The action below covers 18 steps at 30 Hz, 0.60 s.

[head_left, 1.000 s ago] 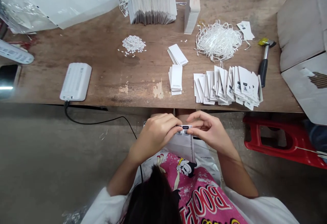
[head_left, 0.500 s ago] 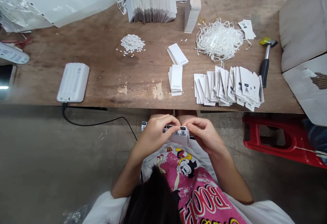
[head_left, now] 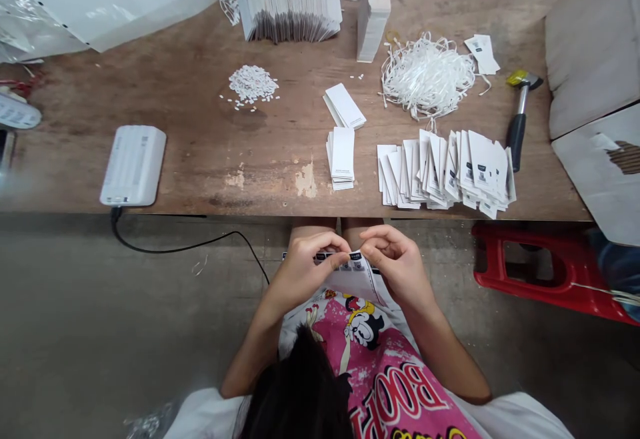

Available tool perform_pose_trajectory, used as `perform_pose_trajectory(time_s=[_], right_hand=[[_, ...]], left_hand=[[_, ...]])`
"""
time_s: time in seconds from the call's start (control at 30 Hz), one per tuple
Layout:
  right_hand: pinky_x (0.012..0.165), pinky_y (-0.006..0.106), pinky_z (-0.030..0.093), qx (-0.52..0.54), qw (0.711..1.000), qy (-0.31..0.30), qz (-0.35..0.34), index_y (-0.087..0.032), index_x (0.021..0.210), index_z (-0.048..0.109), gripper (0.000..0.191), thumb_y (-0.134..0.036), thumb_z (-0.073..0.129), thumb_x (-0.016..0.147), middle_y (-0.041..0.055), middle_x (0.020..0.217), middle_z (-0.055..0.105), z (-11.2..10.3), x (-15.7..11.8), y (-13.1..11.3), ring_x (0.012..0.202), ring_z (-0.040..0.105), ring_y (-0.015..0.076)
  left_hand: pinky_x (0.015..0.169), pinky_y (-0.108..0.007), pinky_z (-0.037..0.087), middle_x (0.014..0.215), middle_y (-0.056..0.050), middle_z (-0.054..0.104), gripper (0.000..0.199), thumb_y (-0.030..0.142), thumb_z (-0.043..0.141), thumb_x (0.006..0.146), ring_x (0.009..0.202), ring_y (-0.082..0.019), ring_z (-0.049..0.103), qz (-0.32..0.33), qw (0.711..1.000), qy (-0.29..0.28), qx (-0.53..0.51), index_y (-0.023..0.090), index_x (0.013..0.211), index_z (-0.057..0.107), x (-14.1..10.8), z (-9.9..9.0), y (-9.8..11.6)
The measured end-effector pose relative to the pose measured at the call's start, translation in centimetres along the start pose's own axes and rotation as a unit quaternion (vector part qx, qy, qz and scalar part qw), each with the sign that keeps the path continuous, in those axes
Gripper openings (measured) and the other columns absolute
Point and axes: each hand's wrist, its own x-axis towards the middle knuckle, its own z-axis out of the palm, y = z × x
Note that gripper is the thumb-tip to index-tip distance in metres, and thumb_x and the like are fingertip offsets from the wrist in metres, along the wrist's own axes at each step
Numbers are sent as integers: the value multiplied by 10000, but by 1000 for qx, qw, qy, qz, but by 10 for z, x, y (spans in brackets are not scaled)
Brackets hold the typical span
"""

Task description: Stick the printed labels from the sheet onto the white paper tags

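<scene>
A white sheet of stickers [head_left: 350,282] with a row of dark-printed labels and small square codes along its top hangs over my lap, just off the table's front edge. My left hand [head_left: 315,264] pinches its top edge between thumb and fingers, covering part of the row. My right hand [head_left: 397,262] is closed at the top right corner, thumb against fingers at the sheet's edge; whether a single label is between those fingertips is too small to see.
On the wooden table [head_left: 200,159] lie white cards [head_left: 343,155], a spread row of printed tags [head_left: 445,169], a heap of white strings [head_left: 430,75], small white pieces [head_left: 253,84], a hammer [head_left: 517,122] and a cabled white power bank [head_left: 134,165]. A red stool [head_left: 550,279] stands right.
The sheet is tilted more, its lower right corner swung to the right. My right hand has shifted slightly, and the view has moved a little.
</scene>
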Motion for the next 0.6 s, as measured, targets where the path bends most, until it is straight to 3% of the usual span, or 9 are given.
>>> perform_pose_trajectory(time_s=[0.13,0.23,0.33,0.5,0.6], right_hand=[[746,306,541,-140,981,26,-134,-233,863,713,66,-263,658,843,53,896,706,1,-4,-3,852,662,191],[837,365,522,-223,944,13,-242,-263,974,730,190,-159,621,858,69,1007,687,-1,-7,-3,969,637,214],[811,388,525,-271,909,7,-318,-294,1108,699,340,-97,621,842,72,1024,676,-5,-8,-2,969,624,220],[764,428,506,-367,851,27,-375,-314,1095,696,381,-66,643,810,71,1022,700,-10,-5,-3,921,613,236],[737,403,491,-375,853,15,-362,-268,976,710,269,-68,642,809,63,920,702,-11,-3,-7,855,613,218]], left_hand=[[670,-220,487,765,-1,708,87,238,636,840,722,-131,639,-31,999,24,-7,180,795,684,-1,3,-1],[684,-238,507,790,-13,730,81,246,657,823,746,-149,660,-48,998,51,-6,187,798,706,-3,4,0],[695,-252,526,796,-16,738,74,252,672,812,747,-156,669,-51,996,75,-9,196,808,721,-4,7,1],[698,-251,539,799,-18,737,99,275,667,815,732,-152,675,-74,992,74,-73,192,838,716,2,15,-4],[701,-227,524,780,6,719,124,249,653,822,734,-133,667,-90,989,68,-92,201,932,685,8,17,-8]])
